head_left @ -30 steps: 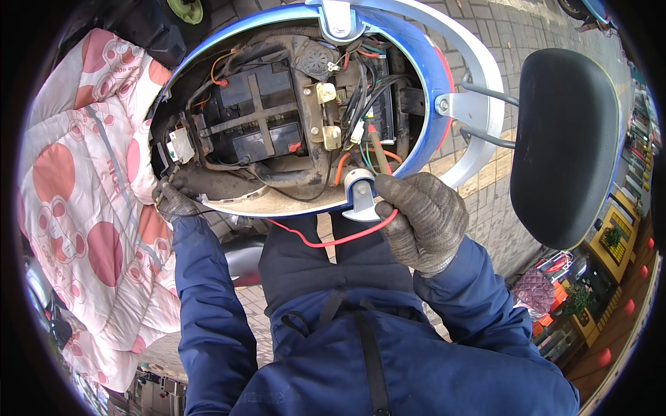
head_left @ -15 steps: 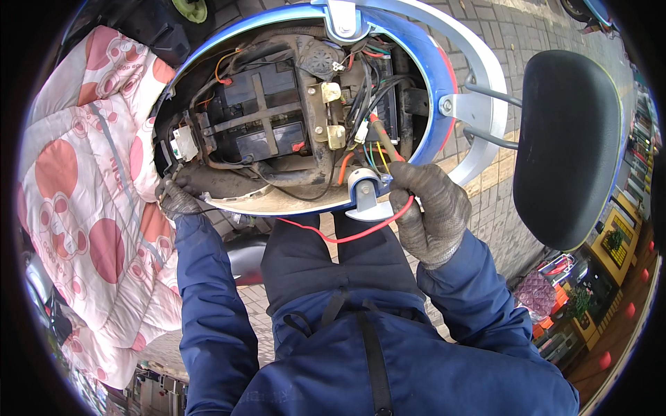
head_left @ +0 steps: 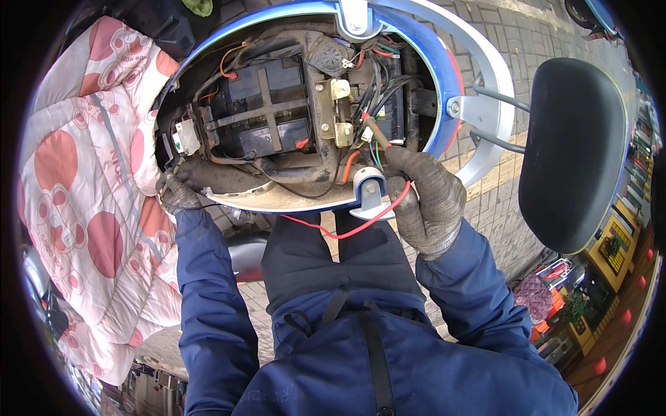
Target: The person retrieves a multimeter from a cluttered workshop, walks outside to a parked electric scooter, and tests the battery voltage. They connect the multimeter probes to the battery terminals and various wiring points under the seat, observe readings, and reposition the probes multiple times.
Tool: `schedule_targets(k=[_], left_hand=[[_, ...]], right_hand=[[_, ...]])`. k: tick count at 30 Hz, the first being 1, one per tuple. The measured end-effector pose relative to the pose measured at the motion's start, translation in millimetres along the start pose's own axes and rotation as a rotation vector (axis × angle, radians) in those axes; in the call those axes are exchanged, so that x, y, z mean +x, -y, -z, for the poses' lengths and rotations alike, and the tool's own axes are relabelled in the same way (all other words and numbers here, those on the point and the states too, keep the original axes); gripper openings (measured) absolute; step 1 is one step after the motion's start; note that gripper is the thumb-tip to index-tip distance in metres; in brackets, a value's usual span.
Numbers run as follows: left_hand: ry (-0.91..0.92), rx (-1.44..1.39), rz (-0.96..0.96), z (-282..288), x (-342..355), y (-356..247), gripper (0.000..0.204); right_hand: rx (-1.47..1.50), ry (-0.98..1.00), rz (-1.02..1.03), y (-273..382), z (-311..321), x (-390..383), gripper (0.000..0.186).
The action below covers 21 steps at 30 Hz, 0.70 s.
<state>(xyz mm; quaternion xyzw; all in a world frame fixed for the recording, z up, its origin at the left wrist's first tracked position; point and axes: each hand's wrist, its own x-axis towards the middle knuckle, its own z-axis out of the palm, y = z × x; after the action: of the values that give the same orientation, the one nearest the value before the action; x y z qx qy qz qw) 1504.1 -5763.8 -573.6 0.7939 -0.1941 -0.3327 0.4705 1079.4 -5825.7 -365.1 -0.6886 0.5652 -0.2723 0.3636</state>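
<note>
My gloved right hand [head_left: 429,201] is closed around a red-tipped test probe [head_left: 376,130]. The probe's tip points into a bundle of black wires [head_left: 378,93] at the right of an open scooter body; contact cannot be made out. A red lead [head_left: 329,236] runs from this hand down across my legs. At the left end of the opening, my gloved left hand [head_left: 179,193] pinches a thin dark probe [head_left: 180,166], with a black lead [head_left: 201,207] beside it. Just above its fingertips is a white connector [head_left: 186,137]. Black batteries [head_left: 277,78] lie under a metal cross strap between the hands.
A blue body rim [head_left: 454,76] and silver rail [head_left: 499,66] surround the opening. A black padded backrest [head_left: 572,156] stands at the right. The pink-and-white quilted cover [head_left: 90,208] hangs at the left. Paving [head_left: 479,41] lies beyond, with shop goods [head_left: 555,298] at lower right.
My right hand and its probe have shifted slightly left among the wires. The left hand stays by the white connector. The whole view has moved a little.
</note>
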Motion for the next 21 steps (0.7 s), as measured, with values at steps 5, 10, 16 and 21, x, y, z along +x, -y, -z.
schedule_targets(k=[5, 10, 16, 21], left_hand=[[0.042, 0.034, -0.044, 2, 1, -2, 0.032], [0.004, 0.003, 0.002, -4, -5, -9, 0.031], [-0.044, 0.027, 0.031, -10, -9, -17, 0.027], [-0.139, -0.038, -0.003, -17, -11, -16, 0.027]], right_hand=[[-0.015, 0.033, -0.027, 1, -2, 2, 0.022], [-0.069, 0.072, -0.065, 13, 6, -10, 0.018], [-0.101, 0.081, -0.086, 7, 11, -23, 0.017], [-0.067, 0.078, -0.142, -5, 8, -31, 0.018]])
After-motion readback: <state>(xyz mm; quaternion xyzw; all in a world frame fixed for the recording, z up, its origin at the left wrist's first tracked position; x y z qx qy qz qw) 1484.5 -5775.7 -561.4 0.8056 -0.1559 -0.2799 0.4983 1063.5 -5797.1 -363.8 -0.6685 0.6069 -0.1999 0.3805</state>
